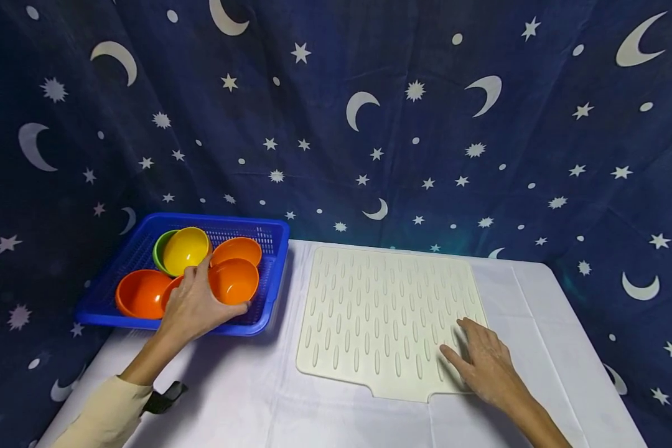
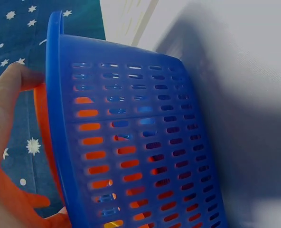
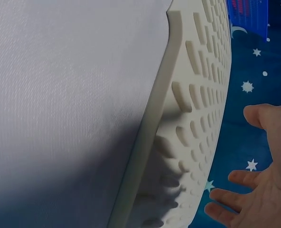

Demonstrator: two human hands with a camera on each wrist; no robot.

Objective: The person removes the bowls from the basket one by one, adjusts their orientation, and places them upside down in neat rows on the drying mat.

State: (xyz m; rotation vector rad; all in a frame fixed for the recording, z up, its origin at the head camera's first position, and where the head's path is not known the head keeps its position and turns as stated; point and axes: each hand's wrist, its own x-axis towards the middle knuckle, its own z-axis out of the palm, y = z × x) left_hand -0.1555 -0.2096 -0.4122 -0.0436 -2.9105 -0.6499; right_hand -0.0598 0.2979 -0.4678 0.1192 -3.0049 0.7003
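In the head view a blue plastic basket (image 1: 277,274) stands on the left side of the table, with bowls inside. My left hand (image 1: 193,308) reaches over its front edge and grips an orange bowl (image 1: 235,281), thumb on the near right side and fingers on the far left. The left wrist view shows the thumb right at the orange bowl's rim (image 2: 43,114), beside the basket wall (image 2: 135,128); the bowl's lower part is hidden. My right hand (image 1: 487,361) hovers over the right front part of a cream ribbed mat (image 1: 392,311), fingers spread and holding nothing.
Also in the basket are a yellow bowl (image 1: 186,250), a green bowl (image 1: 159,252) behind it, and more orange bowls (image 1: 140,292). A white cloth (image 1: 241,386) covers the table. Behind it hangs a dark blue curtain (image 1: 325,112) with moons and stars.
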